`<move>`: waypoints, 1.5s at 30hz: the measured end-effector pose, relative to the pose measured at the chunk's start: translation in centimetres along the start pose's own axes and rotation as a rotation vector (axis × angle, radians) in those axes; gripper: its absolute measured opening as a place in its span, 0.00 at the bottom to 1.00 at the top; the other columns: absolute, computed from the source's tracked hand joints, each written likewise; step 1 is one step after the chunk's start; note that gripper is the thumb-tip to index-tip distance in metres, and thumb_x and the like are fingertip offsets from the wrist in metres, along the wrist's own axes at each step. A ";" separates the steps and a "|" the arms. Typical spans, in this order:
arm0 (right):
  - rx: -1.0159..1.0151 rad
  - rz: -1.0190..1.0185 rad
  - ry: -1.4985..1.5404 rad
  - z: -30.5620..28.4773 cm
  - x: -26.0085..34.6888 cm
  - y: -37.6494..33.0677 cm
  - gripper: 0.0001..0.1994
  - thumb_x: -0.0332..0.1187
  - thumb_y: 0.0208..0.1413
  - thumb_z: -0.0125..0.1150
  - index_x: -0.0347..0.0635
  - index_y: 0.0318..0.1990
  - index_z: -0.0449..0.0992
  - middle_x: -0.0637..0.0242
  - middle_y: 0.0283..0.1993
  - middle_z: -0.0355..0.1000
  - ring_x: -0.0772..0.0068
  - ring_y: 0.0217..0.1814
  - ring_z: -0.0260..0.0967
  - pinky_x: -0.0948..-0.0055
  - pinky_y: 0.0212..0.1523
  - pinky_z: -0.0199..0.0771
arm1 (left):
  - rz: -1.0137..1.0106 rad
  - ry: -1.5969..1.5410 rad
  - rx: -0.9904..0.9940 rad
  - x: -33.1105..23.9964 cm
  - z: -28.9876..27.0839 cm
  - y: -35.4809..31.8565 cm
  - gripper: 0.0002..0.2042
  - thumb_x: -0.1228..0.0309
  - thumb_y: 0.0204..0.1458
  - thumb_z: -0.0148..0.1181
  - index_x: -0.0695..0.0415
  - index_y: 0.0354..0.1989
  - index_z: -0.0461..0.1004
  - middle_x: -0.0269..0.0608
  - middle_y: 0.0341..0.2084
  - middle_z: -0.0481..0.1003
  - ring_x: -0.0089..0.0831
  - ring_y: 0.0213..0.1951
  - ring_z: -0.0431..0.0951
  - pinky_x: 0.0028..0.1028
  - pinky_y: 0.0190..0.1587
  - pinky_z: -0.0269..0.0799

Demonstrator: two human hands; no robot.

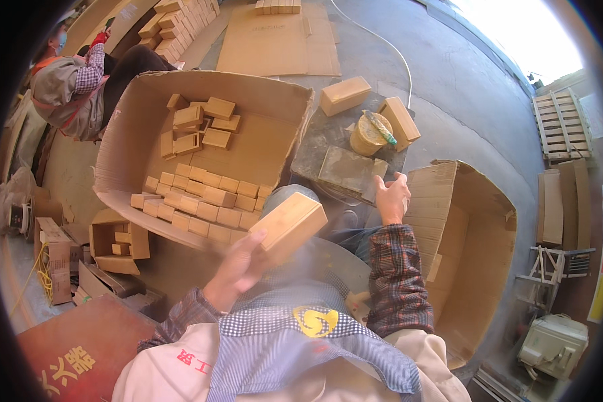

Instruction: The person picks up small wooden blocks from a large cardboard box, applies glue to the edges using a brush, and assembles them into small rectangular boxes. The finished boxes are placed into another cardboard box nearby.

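Observation:
My left hand (238,268) is closed around a pale wooden box-shaped block (289,224), held tilted above my lap. My right hand (392,199) is at the near right edge of a dark, worn work board (315,144). Its thumb and fingers are apart, with the thumb beside a small tan piece (380,167) on the board. A flat greyish square (344,167) lies left of that piece. Farther back on the board stands a tan round tub (366,139) with a green-and-white brush-like tool (380,127) across its top. Two more wooden blocks, one left (345,95) and one right (400,120), flank the tub.
A large cardboard box (268,100) at left holds many wooden blocks, some in rows, some loose. Another open cardboard box (479,268) stands at right. A co-worker (74,90) sits at far left near stacked blocks (174,30). A pale hose (395,50) crosses the floor.

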State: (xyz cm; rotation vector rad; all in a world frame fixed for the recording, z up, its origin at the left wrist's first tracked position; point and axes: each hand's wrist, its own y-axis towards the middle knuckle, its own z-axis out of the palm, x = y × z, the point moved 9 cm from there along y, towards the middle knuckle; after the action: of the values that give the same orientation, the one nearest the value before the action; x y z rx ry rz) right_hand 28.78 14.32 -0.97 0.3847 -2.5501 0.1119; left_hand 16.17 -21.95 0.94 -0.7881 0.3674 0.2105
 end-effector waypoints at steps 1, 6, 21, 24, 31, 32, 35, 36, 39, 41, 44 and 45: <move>0.009 -0.002 -0.045 0.6 0.0 0.4 0.27 0.42 0.55 0.75 0.35 0.57 0.76 0.55 0.39 0.84 0.51 0.46 0.83 0.56 0.51 0.79 | -0.014 -0.019 -0.002 0.0 -0.1 0.1 0.27 0.60 0.64 0.65 0.59 0.66 0.67 0.44 0.55 0.79 0.34 0.55 0.82 0.35 0.57 0.83; -0.019 0.085 0.076 -0.7 0.5 1.3 0.18 0.39 0.54 0.75 0.39 0.49 0.81 0.58 0.36 0.82 0.54 0.44 0.81 0.59 0.47 0.78 | -0.054 -0.107 -0.003 0.2 0.4 0.2 0.26 0.57 0.65 0.65 0.59 0.64 0.69 0.43 0.54 0.79 0.33 0.52 0.84 0.32 0.53 0.86; -0.064 -1.041 0.270 -2.6 17.7 -17.7 0.08 0.24 0.49 0.65 0.42 0.38 0.77 0.63 0.44 0.82 0.61 0.47 0.79 0.63 0.48 0.78 | 0.085 1.079 -0.395 -3.2 -2.9 -4.8 0.39 0.54 0.51 0.78 0.65 0.64 0.67 0.47 0.51 0.78 0.38 0.48 0.82 0.31 0.50 0.81; -0.066 -1.079 0.244 -3.4 18.6 -18.2 0.13 0.25 0.48 0.65 0.44 0.44 0.80 0.64 0.46 0.81 0.62 0.47 0.78 0.64 0.47 0.78 | 1.003 1.591 -0.433 -5.4 3.6 -6.8 0.42 0.61 0.42 0.84 0.65 0.63 0.67 0.50 0.49 0.78 0.46 0.51 0.81 0.38 0.56 0.78; 0.022 -1.074 0.090 -6.0 18.1 -20.8 0.22 0.25 0.48 0.65 0.52 0.53 0.84 0.69 0.47 0.75 0.62 0.47 0.74 0.62 0.48 0.73 | 0.971 1.379 -0.274 -3.7 3.7 -2.7 0.34 0.66 0.47 0.79 0.61 0.62 0.70 0.57 0.52 0.80 0.52 0.52 0.83 0.40 0.51 0.80; 0.033 -1.166 0.126 -6.3 18.2 -22.0 0.22 0.25 0.48 0.65 0.52 0.53 0.84 0.70 0.47 0.73 0.62 0.47 0.72 0.62 0.48 0.72 | 0.950 1.405 -0.285 -3.6 3.8 -2.8 0.33 0.66 0.47 0.79 0.60 0.61 0.71 0.56 0.50 0.81 0.52 0.49 0.84 0.40 0.49 0.81; -0.018 -0.973 -0.004 -5.7 16.8 -20.7 0.24 0.27 0.47 0.66 0.54 0.55 0.83 0.73 0.42 0.70 0.66 0.43 0.69 0.65 0.45 0.67 | 1.029 1.502 -0.276 -3.9 5.2 -3.6 0.33 0.64 0.47 0.79 0.59 0.61 0.71 0.55 0.47 0.82 0.53 0.45 0.84 0.42 0.44 0.81; 0.009 -0.920 -0.053 -5.1 16.5 -20.1 0.23 0.28 0.47 0.65 0.54 0.55 0.83 0.73 0.41 0.69 0.68 0.43 0.70 0.65 0.44 0.67 | 0.999 1.494 -0.285 -4.0 5.3 -3.3 0.33 0.64 0.47 0.79 0.60 0.61 0.71 0.56 0.47 0.82 0.54 0.45 0.84 0.42 0.44 0.81; -0.064 -1.154 0.132 -6.2 17.2 -21.9 0.21 0.28 0.47 0.64 0.51 0.52 0.83 0.74 0.40 0.69 0.68 0.42 0.68 0.63 0.43 0.65 | 0.974 1.513 -0.294 -4.0 5.6 -3.3 0.33 0.64 0.46 0.79 0.60 0.61 0.71 0.56 0.48 0.82 0.55 0.45 0.84 0.43 0.44 0.80; -0.046 -0.988 -0.036 -5.4 16.5 -20.3 0.21 0.29 0.47 0.64 0.52 0.51 0.84 0.75 0.40 0.70 0.69 0.43 0.69 0.63 0.45 0.66 | 1.012 1.543 -0.291 -4.0 6.0 -3.5 0.33 0.65 0.46 0.79 0.60 0.61 0.71 0.55 0.47 0.82 0.55 0.46 0.83 0.44 0.45 0.80; -0.048 -1.174 0.020 -6.1 17.5 -21.6 0.21 0.29 0.46 0.65 0.54 0.51 0.83 0.74 0.39 0.69 0.68 0.42 0.68 0.63 0.45 0.64 | 0.968 1.563 -0.311 -4.1 6.0 -3.4 0.33 0.66 0.45 0.79 0.60 0.60 0.71 0.55 0.47 0.82 0.55 0.46 0.83 0.45 0.46 0.79; -0.093 -1.164 0.076 -6.8 17.6 -21.3 0.21 0.30 0.47 0.64 0.52 0.52 0.83 0.74 0.40 0.70 0.68 0.42 0.69 0.62 0.45 0.65 | 0.956 1.563 -0.312 -4.1 6.1 -3.4 0.33 0.65 0.45 0.78 0.60 0.60 0.72 0.55 0.46 0.82 0.56 0.47 0.83 0.45 0.47 0.79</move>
State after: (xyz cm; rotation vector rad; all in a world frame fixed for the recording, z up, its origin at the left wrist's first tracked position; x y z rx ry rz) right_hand 24.38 -9.39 14.18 1.6706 -1.8764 -0.4091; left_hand 14.97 -20.06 8.76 -0.9030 2.2453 0.5236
